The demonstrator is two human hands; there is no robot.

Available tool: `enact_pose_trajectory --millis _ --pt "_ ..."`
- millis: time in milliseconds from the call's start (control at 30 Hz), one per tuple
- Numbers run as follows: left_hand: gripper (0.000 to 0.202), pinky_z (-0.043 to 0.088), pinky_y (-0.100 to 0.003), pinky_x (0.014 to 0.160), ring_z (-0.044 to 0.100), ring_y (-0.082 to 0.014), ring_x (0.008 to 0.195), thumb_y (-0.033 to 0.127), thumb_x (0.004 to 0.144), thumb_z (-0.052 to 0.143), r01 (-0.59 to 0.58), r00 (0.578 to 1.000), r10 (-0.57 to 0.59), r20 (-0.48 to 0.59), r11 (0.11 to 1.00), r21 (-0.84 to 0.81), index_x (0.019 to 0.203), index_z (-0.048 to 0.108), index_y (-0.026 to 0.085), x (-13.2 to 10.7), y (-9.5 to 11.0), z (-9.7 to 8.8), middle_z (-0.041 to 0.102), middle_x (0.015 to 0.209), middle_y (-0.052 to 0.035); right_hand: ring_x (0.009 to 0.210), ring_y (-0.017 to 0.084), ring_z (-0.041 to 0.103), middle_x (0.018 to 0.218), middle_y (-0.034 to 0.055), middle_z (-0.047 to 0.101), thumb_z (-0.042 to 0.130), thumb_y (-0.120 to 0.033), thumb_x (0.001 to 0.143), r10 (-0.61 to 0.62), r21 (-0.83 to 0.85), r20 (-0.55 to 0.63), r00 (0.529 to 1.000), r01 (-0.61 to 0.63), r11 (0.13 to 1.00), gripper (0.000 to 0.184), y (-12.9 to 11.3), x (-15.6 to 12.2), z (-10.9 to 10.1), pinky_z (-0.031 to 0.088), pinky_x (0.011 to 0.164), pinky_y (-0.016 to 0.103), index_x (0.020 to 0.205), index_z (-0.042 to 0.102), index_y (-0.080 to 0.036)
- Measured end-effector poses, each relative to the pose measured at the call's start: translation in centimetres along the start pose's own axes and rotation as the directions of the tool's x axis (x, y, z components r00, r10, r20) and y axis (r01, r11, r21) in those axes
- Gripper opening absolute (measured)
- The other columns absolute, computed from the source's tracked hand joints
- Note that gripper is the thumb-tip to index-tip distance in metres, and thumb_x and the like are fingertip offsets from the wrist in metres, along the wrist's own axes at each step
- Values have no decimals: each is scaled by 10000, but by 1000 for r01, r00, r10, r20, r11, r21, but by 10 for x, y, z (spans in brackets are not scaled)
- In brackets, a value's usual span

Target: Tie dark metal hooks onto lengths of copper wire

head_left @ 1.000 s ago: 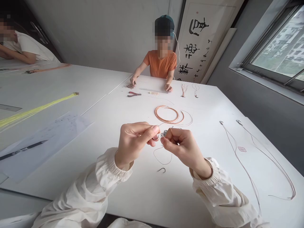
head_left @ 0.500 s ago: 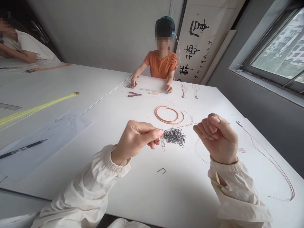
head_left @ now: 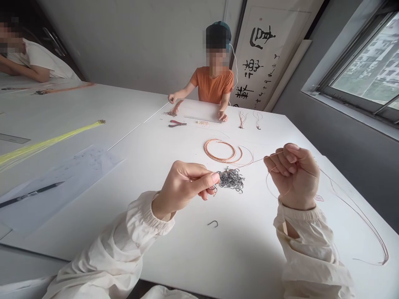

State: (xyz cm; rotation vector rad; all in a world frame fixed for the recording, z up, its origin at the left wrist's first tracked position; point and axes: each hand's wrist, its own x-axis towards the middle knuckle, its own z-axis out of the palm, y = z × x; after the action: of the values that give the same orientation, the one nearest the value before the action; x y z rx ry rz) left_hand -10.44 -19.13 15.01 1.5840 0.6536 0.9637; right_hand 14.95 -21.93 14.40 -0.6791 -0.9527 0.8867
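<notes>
My left hand (head_left: 188, 182) is closed in a pinch just left of a pile of dark fish hooks (head_left: 233, 179). A fish hook (head_left: 215, 189) pokes out below its fingertips, mostly hidden by the fingers. From there a thin orange fishing line (head_left: 254, 161) stretches to my right hand (head_left: 292, 176), which is raised with its fingers curled round it. A loose loop of the line hangs left of my right hand. One single hook (head_left: 213, 224) lies apart on the white table (head_left: 199, 257), nearer to me.
Beyond the pile lies an orange coil of line (head_left: 220, 160). Tied lines (head_left: 370, 224) rest at right. Red-handled pliers (head_left: 177, 123) lie in front of a person in an orange shirt (head_left: 215, 85). At left are paper (head_left: 77, 178), a pen (head_left: 31, 194) and yellow lines (head_left: 56, 139).
My right hand has moved slightly right and up, and the line now shows as a loop beside it. The opposite person's hand has lifted a bundle of orange lines off the table.
</notes>
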Motion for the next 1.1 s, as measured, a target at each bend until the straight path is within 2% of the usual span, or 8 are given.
enact_pose_trajectory --millis 133,233,333,500,633,833,967,1100 --pt "262 499 -181 414 577 -88 447 179 832 694 -45 998 45 -36 999 17 576 700 124 -1 2 0 625 557 -13 411 80 259 465 -65 338 562 -247 900 -184 -316 -34 982 164 934 346 5 4 -6 259 454 271 574 458 -200" --pt "257 491 -178 426 566 -79 451 161 841 679 -99 988 105 -110 993 64 587 707 135 0 2 -1 633 562 -4 586 135 500 689 -1 591 691 -280 836 -323 -762 79 943 266 591 94 11 -1 -2 423 596 316 833 645 -198" --pt "323 490 -190 448 569 -84 466 152 852 662 -139 974 159 -163 982 129 530 666 138 2 1 0 625 547 0 840 210 589 1002 75 641 767 -273 760 -401 -871 208 892 356 340 377 15 -17 15 485 782 399 1105 634 -198" --pt "335 474 -193 469 571 -87 481 163 871 650 -160 966 196 -167 965 208 537 656 138 2 -2 1 609 524 3 893 212 600 1041 86 632 739 -193 785 -294 -693 336 895 447 566 203 17 -54 57 489 661 332 982 693 -198" --pt "318 481 -185 482 565 -81 485 155 866 653 -142 977 165 -133 976 165 548 666 141 2 -1 0 602 523 11 721 145 542 864 25 644 656 -147 856 -108 -611 325 940 296 734 80 27 -67 73 446 628 307 908 677 -205" --pt "279 492 -180 441 563 -85 456 161 844 671 -64 992 66 -110 998 24 567 691 142 -1 2 -1 637 553 1 648 115 438 714 -16 548 613 -121 862 24 -507 238 971 103 856 127 31 -62 68 381 603 279 760 574 -185" --pt "266 486 -171 425 555 -79 434 159 841 672 -53 996 51 -79 998 -18 578 701 132 -6 6 2 638 549 -5 644 115 437 702 -12 508 635 -162 858 221 -269 387 895 -119 956 162 29 -58 60 359 582 273 721 549 -178" --pt "273 479 -161 415 562 -78 433 174 848 667 -10 1000 10 -3 997 -75 582 701 125 -6 6 4 635 544 -10 620 117 437 679 -5 516 638 -199 853 328 -168 485 811 -282 945 161 33 -55 52 324 536 262 713 562 -174"
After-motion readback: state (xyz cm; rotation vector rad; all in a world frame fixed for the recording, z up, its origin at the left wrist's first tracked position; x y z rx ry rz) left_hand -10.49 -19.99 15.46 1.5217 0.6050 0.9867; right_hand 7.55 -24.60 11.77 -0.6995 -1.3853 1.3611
